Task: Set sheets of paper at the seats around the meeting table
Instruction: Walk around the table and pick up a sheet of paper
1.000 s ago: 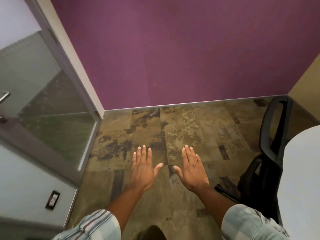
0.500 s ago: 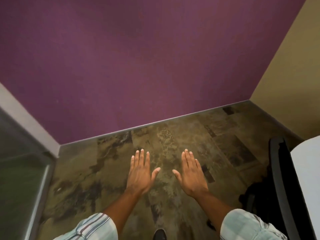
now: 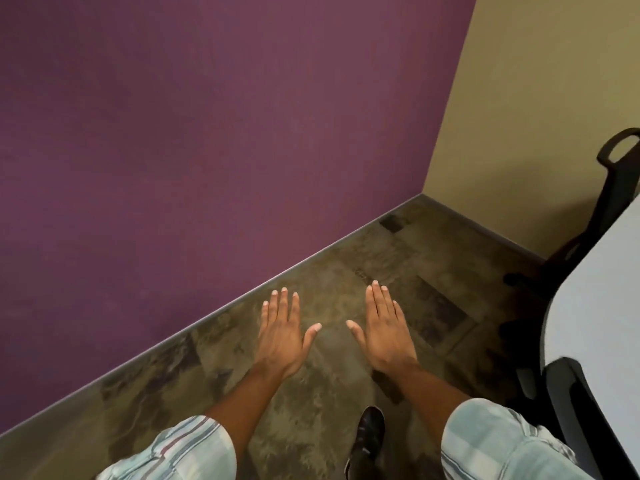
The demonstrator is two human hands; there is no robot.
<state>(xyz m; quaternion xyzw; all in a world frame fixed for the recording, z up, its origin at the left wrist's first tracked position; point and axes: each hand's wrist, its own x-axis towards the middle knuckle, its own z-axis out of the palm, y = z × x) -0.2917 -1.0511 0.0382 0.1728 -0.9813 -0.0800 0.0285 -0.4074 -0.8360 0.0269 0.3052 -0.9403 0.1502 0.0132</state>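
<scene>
My left hand (image 3: 282, 332) and my right hand (image 3: 386, 332) are held out flat in front of me, palms down over the carpet, fingers straight and slightly apart, holding nothing. The white meeting table (image 3: 602, 306) shows only as a curved edge at the right border, to the right of my right hand. No sheet of paper is in view.
A purple wall (image 3: 207, 133) meets a tan wall (image 3: 540, 98) in a corner ahead. Two black office chairs stand at the table, one at the far right (image 3: 613, 188), one at the near right (image 3: 571, 400). Patterned brown carpet (image 3: 311, 393) lies underfoot; my dark shoe (image 3: 369, 434) shows below.
The view has swung to the right: the glass door at the left has left the frame, and the tan wall, the corner and a second chair have come in. Both hands stay flat.
</scene>
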